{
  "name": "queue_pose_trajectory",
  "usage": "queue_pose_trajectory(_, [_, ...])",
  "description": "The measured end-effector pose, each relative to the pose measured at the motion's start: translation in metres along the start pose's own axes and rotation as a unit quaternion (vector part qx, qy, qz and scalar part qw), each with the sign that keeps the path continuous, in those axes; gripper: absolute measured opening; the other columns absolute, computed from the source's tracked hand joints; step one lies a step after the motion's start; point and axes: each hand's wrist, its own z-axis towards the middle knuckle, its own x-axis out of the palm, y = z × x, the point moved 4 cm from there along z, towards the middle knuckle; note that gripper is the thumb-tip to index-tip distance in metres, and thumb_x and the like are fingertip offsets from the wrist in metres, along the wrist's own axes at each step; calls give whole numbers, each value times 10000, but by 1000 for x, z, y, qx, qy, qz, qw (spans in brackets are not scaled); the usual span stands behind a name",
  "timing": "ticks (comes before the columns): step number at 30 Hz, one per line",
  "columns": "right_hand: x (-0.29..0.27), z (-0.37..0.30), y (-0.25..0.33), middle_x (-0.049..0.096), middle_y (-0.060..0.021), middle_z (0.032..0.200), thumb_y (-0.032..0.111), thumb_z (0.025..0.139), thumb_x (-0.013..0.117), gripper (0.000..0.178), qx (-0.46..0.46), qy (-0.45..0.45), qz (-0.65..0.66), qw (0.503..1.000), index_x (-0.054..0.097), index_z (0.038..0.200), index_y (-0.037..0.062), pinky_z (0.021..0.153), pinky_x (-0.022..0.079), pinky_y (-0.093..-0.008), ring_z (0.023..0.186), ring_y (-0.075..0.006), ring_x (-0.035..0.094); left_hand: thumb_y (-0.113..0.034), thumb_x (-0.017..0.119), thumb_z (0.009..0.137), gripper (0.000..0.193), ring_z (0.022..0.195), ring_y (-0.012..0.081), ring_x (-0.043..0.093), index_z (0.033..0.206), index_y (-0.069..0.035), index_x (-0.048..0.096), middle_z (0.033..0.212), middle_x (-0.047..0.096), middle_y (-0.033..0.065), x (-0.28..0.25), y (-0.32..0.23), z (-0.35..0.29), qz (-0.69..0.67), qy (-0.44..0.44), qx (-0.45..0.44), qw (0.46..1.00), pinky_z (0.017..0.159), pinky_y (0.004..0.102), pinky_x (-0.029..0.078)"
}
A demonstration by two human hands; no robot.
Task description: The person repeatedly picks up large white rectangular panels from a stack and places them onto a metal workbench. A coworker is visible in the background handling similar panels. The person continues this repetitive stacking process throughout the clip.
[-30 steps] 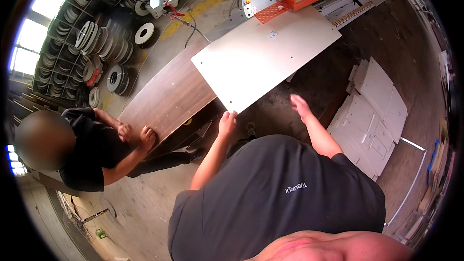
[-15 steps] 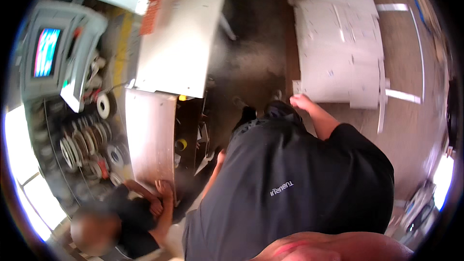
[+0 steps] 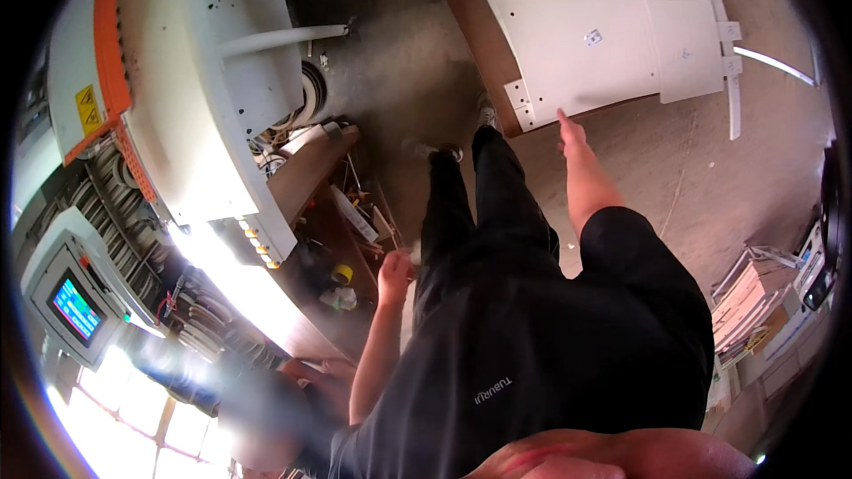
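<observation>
My right hand (image 3: pixel 572 131) hangs at the near edge of a pile of white panels (image 3: pixel 581 44) with small holes, its index finger stretched out and nothing seen in it. Whether the fingertip touches the panel edge I cannot tell. My left hand (image 3: pixel 395 277) is at my left side with its fingers curled, beside a brown wooden shelf unit (image 3: pixel 311 164). A small pale patch shows at its fingertips; what it is cannot be made out. On the shelf lie a yellow tape roll (image 3: pixel 342 274) and a crumpled clear plastic bag (image 3: pixel 338 299).
A long white machine (image 3: pixel 191 89) with an orange strip stands at left. Beyond it are a control screen (image 3: pixel 76 309) and several edge-band rolls (image 3: pixel 209 324). Another person (image 3: pixel 275 408) leans at lower left. Stacked boards (image 3: pixel 754 302) stand at right.
My view has turned, so the machine and panels sit differently in it. My left hand has come into fuller sight, and my right arm reaches further forward, its finger stretched out.
</observation>
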Motion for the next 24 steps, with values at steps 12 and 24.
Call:
queue_pose_trajectory(12, [20, 68, -21, 632, -83, 1258, 503, 762, 882, 831, 1, 35, 363, 931, 541, 1393, 82, 802, 560, -443, 1057, -276, 643, -216, 603, 1003, 255, 713, 98, 596, 1181, -46, 667, 825, 635, 20, 44, 27, 15, 39, 20, -124, 991, 657, 267, 502])
queue_pose_trajectory(24, [-69, -87, -66, 666, -21, 1256, 475, 968, 648, 524, -45, 302, 282, 910, 587, 1365, 138, 897, 521, -407, 1147, -173, 624, -261, 621, 993, 273, 678, 117, 598, 1165, -54, 666, 783, 626, 19, 41, 9, -2, 60, 70, -26, 995, 623, 274, 499])
